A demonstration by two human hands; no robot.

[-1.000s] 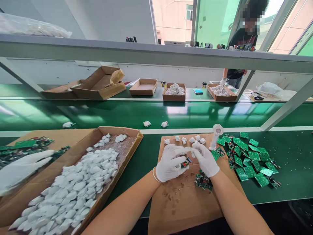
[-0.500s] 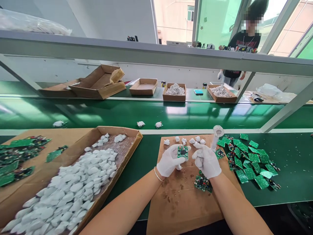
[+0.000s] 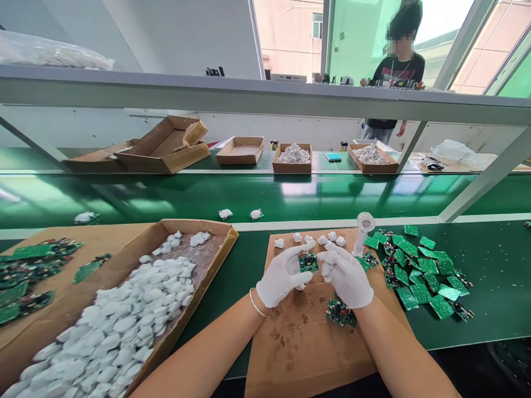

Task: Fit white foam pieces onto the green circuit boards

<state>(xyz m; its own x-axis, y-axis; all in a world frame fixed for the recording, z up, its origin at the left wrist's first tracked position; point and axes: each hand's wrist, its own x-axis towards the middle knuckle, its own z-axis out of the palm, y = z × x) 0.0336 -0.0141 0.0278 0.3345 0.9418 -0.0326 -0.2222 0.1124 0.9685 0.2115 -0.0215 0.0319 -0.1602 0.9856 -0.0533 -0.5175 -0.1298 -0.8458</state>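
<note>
Both hands wear white gloves. My left hand [image 3: 282,275] is closed on a small green circuit board [image 3: 308,262], gripping its edges with the component side facing me. Close beside the board's right edge is my right hand [image 3: 347,275], its fingers curled and pressed together. Something white may be tucked in them, but it blends with the glove. Several white putty lumps [image 3: 323,240] lie in a row on the cardboard sheet [image 3: 290,354] beyond my hands. More circuit boards [image 3: 341,312] lie below my right hand, partly covered by it.
A cardboard tray [image 3: 224,243] at left holds many white lumps [image 3: 124,315]. Green boards [image 3: 431,265] are piled at right beside a clear plastic ring-topped piece [image 3: 365,224]. Lump-topped boards [image 3: 256,214] sit on the green conveyor [image 3: 186,193]. Another person [image 3: 398,72] stands beyond the shelf [image 3: 249,94].
My right hand has closed in on the board, which has tilted in my left hand. The lump-topped boards on the conveyor have shifted left. The other person has changed posture, and the view has shifted slightly.
</note>
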